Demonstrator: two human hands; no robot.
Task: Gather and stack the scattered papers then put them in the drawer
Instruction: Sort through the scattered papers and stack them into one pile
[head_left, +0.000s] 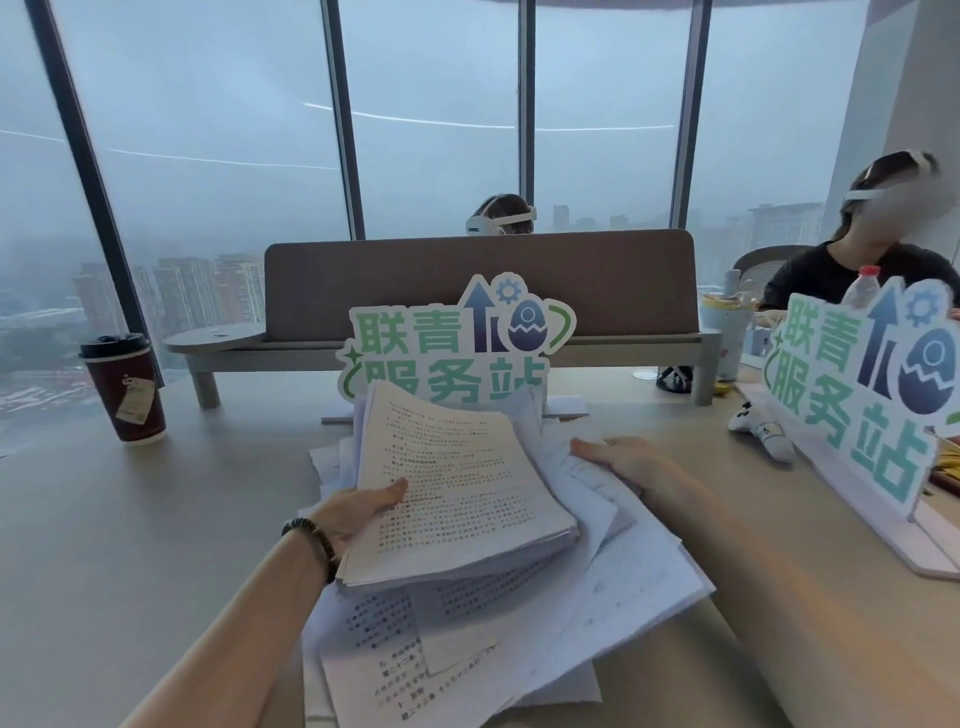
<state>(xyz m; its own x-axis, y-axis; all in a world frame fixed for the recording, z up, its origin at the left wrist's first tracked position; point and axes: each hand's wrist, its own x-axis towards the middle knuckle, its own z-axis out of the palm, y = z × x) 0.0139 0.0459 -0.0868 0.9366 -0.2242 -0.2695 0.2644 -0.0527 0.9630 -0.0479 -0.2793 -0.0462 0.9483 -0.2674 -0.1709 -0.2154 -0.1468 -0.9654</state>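
Head view shows the left hand (358, 512) clamped on a thick stack of papers (457, 499), thumb on top of the printed page at its near-left edge, the other fingers hidden beneath. That stack is raised and tilted above the loose sheets (524, 639) spread on the table (130, 545). Right of the stack, the right hand (631, 462) lies flat, fingers together and extended, pressing on the loose sheets. Beyond the fingertips stands a green lettered sign (457, 343), with a second sign (872, 395) further right. Well left of the left hand stands a lidded coffee cup (124, 389). No drawer appears.
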